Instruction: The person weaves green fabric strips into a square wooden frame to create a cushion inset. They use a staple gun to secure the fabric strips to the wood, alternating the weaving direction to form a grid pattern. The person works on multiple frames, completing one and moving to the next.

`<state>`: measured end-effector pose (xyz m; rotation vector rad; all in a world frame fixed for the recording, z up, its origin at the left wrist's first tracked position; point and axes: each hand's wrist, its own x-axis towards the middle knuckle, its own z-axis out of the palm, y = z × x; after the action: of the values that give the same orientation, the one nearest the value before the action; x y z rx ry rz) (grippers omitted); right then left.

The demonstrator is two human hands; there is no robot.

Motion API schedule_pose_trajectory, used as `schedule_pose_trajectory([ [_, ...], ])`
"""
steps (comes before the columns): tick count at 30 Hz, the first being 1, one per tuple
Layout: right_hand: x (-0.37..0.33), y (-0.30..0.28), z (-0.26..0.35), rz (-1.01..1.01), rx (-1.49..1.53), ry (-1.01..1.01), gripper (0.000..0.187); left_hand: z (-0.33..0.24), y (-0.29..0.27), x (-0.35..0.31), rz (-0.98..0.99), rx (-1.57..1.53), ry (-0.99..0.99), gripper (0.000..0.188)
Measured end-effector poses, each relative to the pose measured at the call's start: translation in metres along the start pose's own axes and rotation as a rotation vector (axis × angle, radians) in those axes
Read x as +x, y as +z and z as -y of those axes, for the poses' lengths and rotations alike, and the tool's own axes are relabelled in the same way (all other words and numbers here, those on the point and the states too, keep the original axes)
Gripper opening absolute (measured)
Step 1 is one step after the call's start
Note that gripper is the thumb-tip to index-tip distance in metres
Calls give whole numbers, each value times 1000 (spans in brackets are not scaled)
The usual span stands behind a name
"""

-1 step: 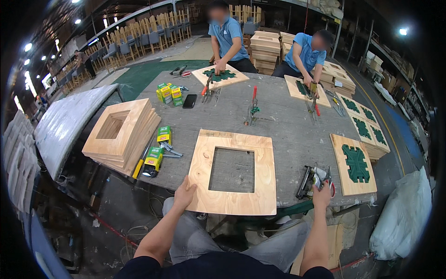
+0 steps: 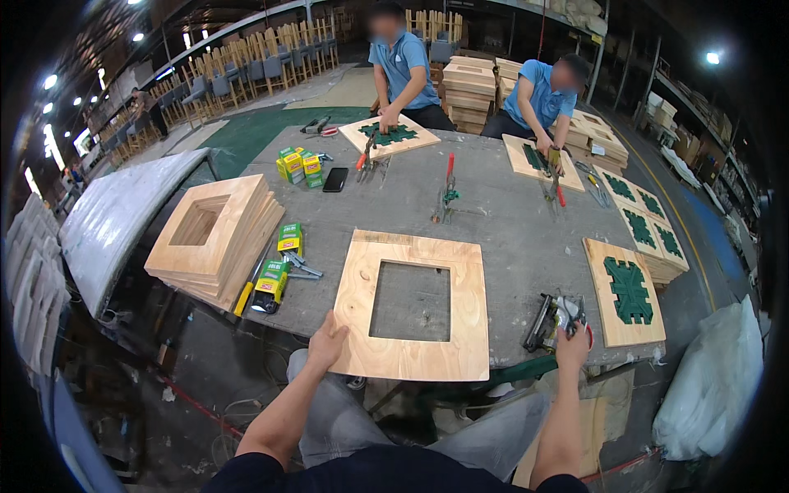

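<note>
Wood frm (image 2: 355, 308) x1 in LH (image 2: 329, 342) | blk tool (image 2: 539, 323) x1 at RH (image 2: 572, 345)

Dark navy shirt (image 2: 394, 472), short sleeves (image 2: 255, 472), faded grey trousers (image 2: 335, 423), bare forearms (image 2: 275, 421)

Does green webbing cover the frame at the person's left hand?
No, grey tabletop shows through the middle of the wooden frame.

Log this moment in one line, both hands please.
left hand: holding pale square wooden frame by lower left edge | right hand: at black-and-silver metal tools, grip unclear | tabletop right: pale wooden panel with green webbing
</note>
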<state>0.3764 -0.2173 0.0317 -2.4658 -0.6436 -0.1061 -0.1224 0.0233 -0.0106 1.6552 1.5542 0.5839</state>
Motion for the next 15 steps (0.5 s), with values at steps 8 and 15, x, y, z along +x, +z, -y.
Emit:
schedule_pose_trajectory([
  [8, -78, -55, 35, 703, 824, 182, 24, -25, -26, -7, 327, 483, 134, 95],
  [15, -112, -14, 24, 514, 293, -93, 26, 12, -15, -47, 519, 402, 249, 138],
])
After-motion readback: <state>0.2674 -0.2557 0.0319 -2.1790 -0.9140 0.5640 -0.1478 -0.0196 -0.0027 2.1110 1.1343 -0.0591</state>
